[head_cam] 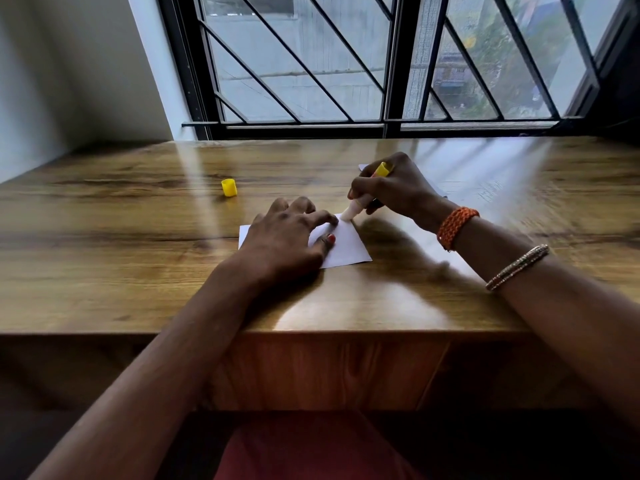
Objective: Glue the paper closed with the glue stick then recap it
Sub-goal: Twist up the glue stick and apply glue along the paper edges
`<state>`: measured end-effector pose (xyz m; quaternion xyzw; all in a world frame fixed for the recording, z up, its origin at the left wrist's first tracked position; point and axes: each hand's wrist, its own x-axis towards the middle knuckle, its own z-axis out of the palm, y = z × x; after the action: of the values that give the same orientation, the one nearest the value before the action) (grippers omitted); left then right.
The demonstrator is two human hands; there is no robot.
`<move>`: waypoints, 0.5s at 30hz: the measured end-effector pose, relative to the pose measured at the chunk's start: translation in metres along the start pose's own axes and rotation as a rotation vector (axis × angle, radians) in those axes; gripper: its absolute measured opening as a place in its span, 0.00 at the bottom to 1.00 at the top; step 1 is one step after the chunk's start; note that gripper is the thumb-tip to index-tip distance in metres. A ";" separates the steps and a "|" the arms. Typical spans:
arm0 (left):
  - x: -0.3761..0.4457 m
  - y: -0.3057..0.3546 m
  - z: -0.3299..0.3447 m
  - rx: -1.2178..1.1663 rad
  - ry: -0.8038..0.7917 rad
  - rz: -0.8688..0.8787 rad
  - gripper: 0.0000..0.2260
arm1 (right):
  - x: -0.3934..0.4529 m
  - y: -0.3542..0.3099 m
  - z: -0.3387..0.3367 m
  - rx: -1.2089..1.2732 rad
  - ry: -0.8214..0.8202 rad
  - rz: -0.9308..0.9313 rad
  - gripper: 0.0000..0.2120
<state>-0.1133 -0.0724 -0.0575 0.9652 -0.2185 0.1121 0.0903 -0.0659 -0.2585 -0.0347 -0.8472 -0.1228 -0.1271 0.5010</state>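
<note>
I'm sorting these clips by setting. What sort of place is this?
Probably a room in a home or small study: a wooden desk stands against a barred window that looks out on neighbouring buildings, beside a plain white wall.

In front of me is a glossy wooden table (145, 258) with a strong grain, its far edge running along the window and catching the light in pale streaks. A folded white paper (346, 245) lies flat on it near the middle. A yellow cap (229, 187) stands on the wood to the left, well apart from the paper. Another white sheet (431, 181) lies farther back on the right.
</note>
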 end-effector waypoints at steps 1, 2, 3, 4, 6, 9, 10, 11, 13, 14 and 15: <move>0.000 0.000 0.000 0.002 0.001 0.000 0.17 | -0.001 -0.001 0.001 -0.014 0.001 -0.007 0.05; 0.000 0.000 0.000 0.001 0.002 0.000 0.17 | -0.002 -0.002 0.001 -0.030 -0.001 -0.014 0.05; 0.000 0.000 0.000 -0.001 0.001 0.001 0.17 | -0.004 -0.004 0.001 -0.040 -0.008 -0.018 0.06; -0.001 -0.001 0.000 -0.003 -0.002 0.001 0.17 | -0.005 -0.005 0.000 -0.040 -0.018 -0.020 0.06; -0.001 -0.001 -0.001 -0.006 -0.008 -0.001 0.17 | -0.009 -0.008 -0.004 -0.022 -0.050 -0.018 0.07; 0.000 -0.001 -0.001 -0.004 -0.014 -0.013 0.18 | -0.016 -0.012 -0.008 0.003 -0.094 -0.002 0.07; 0.000 0.000 -0.001 -0.001 -0.016 -0.016 0.18 | -0.019 -0.014 -0.009 0.006 -0.105 0.005 0.07; 0.000 0.000 -0.001 0.003 -0.015 -0.020 0.18 | -0.022 -0.015 -0.010 0.009 -0.115 0.011 0.07; -0.001 0.000 0.000 0.011 -0.009 -0.024 0.18 | -0.028 -0.018 -0.011 0.023 -0.138 0.018 0.08; -0.001 0.001 0.000 0.014 -0.006 -0.025 0.18 | -0.032 -0.018 -0.012 0.032 -0.147 0.019 0.08; -0.001 0.001 0.000 0.013 -0.003 -0.026 0.18 | -0.035 -0.019 -0.013 0.041 -0.153 0.019 0.09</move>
<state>-0.1145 -0.0728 -0.0577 0.9687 -0.2052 0.1108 0.0849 -0.1062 -0.2641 -0.0249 -0.8452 -0.1554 -0.0548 0.5084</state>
